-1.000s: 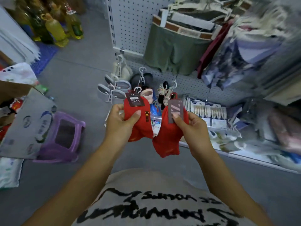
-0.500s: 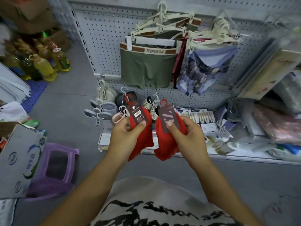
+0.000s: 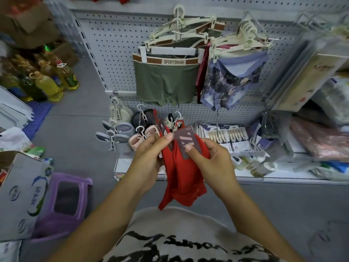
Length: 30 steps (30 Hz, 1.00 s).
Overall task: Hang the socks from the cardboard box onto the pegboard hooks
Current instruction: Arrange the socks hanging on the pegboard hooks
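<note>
1. Close to the chest, both hands hold two pairs of red socks [image 3: 183, 178] side by side, well clear of the cardboard box [image 3: 22, 195] at lower left.
2. The left hand [image 3: 149, 157] curls round one pair, thumb pressed near its top. The right hand [image 3: 213, 163] pinches the other pair's grey card tag [image 3: 186, 141], thumb on its face.
3. Gripping at the tags probably keeps the hanger hooks [image 3: 180, 121] upright and free for hanging.
4. A purple stool [image 3: 56, 225] stands beside the box.
5. Beyond, hanging slippers [image 3: 122, 129] and green shorts [image 3: 166, 82] crowd the pegboard [image 3: 113, 53]; a free hook likely lies elsewhere.
</note>
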### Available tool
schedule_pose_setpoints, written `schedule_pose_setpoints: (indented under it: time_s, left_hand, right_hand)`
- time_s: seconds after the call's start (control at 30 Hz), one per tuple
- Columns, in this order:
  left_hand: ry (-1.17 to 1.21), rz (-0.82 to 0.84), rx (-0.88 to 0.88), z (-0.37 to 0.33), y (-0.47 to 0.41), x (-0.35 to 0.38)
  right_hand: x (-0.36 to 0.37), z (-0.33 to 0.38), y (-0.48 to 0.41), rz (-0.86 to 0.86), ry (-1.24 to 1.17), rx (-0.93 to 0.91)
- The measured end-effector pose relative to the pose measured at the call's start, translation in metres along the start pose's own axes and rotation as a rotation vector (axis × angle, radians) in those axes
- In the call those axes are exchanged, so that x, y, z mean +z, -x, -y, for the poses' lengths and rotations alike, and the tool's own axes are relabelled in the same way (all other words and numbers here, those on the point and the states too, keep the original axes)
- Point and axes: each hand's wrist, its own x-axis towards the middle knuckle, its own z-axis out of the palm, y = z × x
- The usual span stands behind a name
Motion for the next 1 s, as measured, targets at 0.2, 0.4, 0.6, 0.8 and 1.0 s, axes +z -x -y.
schedule_pose_setpoints:
  time_s: [0.2, 0.4, 0.6, 0.8, 1.0]
  left_hand:
    - [-0.206, -0.196, 0.113, -0.007, -0.003, -0.009]
    - [-0.528, -0.208, 0.299, -0.007, -0.006, -0.020]
    - [-0.694, -0.194, 0.472, -0.020, 0.000, -0.018]
    - [-0.580, -0.164, 0.434, -0.022, -0.001, -0.015]
    - [-0.497, -0.116, 0.441, -0.030, 0.003, -0.017]
  right_hand:
    - [-0.008, 0.002, -0.007, -0.076, -0.077, 0.044]
    - [-0.007, 0.002, -0.010, -0.149, -0.137, 0.006]
    - [-0.012, 0.002, -0.012, -0.205, -0.078, -0.038]
    - [-0.009, 0.010, -0.013, -0.183, -0.144, -0.038]
    - [-0.016, 0.016, -0.020, -0.067, -0.199, 0.021]
